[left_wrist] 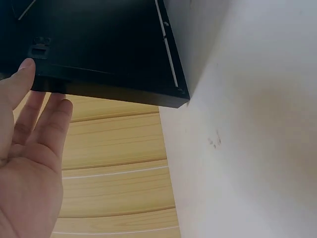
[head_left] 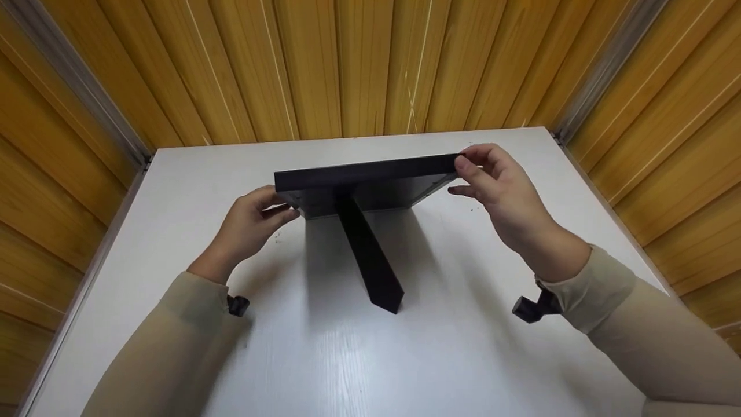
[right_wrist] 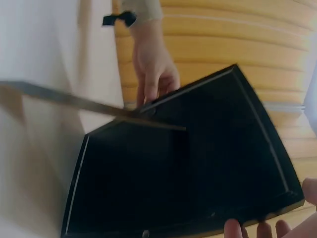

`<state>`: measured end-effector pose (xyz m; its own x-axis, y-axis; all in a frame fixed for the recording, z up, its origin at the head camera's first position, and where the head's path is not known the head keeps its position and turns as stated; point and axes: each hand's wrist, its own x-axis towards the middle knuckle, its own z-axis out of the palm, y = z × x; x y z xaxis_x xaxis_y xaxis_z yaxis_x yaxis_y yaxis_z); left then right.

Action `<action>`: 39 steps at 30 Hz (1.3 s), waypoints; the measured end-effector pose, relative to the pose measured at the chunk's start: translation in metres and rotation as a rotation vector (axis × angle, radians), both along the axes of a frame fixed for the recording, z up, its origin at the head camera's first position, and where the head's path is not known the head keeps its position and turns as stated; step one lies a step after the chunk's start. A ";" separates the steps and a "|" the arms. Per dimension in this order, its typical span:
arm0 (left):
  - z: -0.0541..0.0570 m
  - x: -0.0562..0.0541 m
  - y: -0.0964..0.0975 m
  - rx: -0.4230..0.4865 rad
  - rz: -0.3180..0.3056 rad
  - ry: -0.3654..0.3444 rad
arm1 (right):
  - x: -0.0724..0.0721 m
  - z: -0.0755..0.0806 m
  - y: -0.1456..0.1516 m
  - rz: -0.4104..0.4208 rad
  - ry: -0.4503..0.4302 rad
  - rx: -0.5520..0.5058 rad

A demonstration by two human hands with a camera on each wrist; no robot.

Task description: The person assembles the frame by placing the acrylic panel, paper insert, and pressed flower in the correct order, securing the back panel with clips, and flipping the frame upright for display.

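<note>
A black picture frame stands upright on the white table, its back toward me. From that back a black easel leg slants out and down to the tabletop. My left hand holds the left side edge; the left wrist view shows the thumb against the back and the fingers at the side. At the upper right corner, my right hand pinches the frame between thumb and fingers. The right wrist view shows the dark back panel and the leg. The frame's front is hidden.
The white table reaches to wood-patterned panel walls at the back and both sides. Metal posts run along the wall corners. A small black device is strapped at the right wrist, another at the left.
</note>
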<state>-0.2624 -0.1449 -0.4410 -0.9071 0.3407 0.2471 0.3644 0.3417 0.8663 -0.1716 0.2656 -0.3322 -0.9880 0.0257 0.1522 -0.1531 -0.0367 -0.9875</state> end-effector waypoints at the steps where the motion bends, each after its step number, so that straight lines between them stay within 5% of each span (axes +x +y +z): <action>1: 0.000 0.001 -0.001 -0.016 -0.003 -0.001 | -0.003 0.001 0.002 0.007 -0.011 0.022; 6: -0.002 0.008 -0.001 -0.027 -0.033 0.008 | -0.026 0.006 0.014 0.050 -0.046 0.030; 19: -0.004 0.030 0.032 -0.006 -0.037 0.105 | -0.093 0.014 0.027 0.033 -0.114 -0.182; 31: -0.008 0.063 0.082 -0.048 -0.138 0.182 | -0.140 0.010 0.029 -0.021 -0.084 0.030; 39: -0.007 0.092 0.114 -0.120 -0.228 0.221 | -0.155 0.007 0.023 -0.024 -0.068 0.119</action>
